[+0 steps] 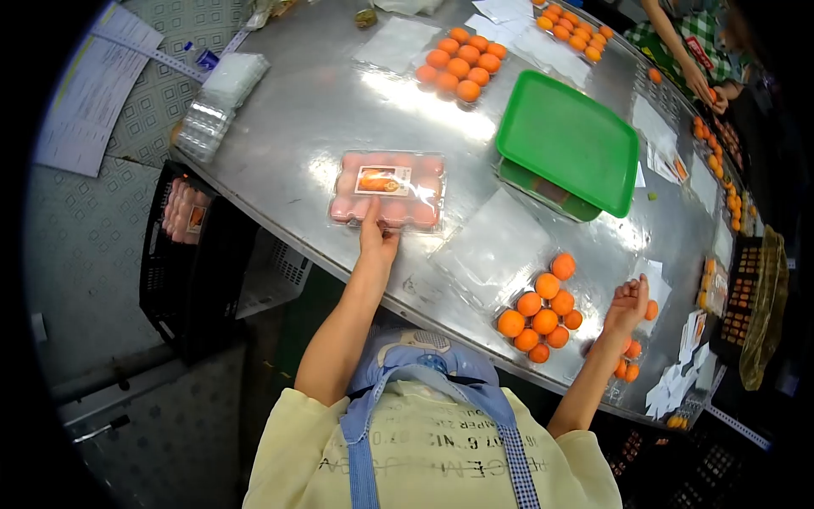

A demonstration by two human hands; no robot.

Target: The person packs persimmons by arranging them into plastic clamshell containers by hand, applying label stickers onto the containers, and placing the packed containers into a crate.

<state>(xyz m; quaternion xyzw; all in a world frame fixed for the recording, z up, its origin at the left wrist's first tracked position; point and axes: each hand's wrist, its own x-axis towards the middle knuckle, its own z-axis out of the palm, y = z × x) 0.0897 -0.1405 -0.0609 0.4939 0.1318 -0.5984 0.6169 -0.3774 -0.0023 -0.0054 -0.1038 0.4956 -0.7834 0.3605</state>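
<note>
A clear plastic clamshell pack of round, pinkish-looking fruit [421, 188] lies on the metal table, with a picture label [382, 180] on its lid. My left hand [378, 235] grips its near edge, one finger stretched over the lid and the others partly hidden below. On the right, my right hand [628, 305] hovers over the table with loosely bent fingers, beside a single orange [651, 310]. Between my hands, several oranges [544, 321] sit in an open clear tray, its flat clear lid [500, 242] folded out behind them. More oranges [626, 371] show under my right forearm.
A green lid [568, 140] covers a clear bin. Beyond are open trays of oranges [462, 64], and stacked empty packs [222, 106] stand at the table's left edge. A black crate [174, 280] below holds a filled pack [185, 210]. Another person's hands [710, 95] work at far right.
</note>
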